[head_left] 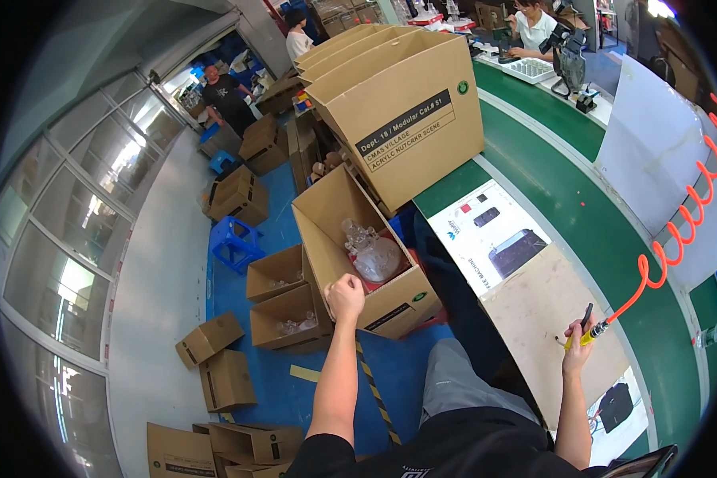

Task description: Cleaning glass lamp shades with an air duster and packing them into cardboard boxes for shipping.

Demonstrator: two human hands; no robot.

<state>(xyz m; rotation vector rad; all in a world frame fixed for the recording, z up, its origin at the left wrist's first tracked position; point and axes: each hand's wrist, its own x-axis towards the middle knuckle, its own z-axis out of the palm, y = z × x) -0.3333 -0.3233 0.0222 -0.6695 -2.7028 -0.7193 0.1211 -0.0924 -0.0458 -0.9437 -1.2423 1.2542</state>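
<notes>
My right hand (575,345) is wrapped round a yellow air blow gun (586,334) with a black lever, above a bare board on the bench at the right. An orange coiled hose (682,227) runs from the gun up to the far right. My left hand (345,298) is closed, fingers curled, at the near left side of an open cardboard box (402,301); what it holds, if anything, is hidden. Inside that box sits a clear, glass-like figurine (374,253) with a rounded body, and red shows around its base.
Several open cartons (430,103) stand nested beyond the box. The brown board (546,311) lies beside a green conveyor (550,183). Smaller boxes (272,271) with clear pieces and a blue stool (236,243) are on the floor at left. People work farther back.
</notes>
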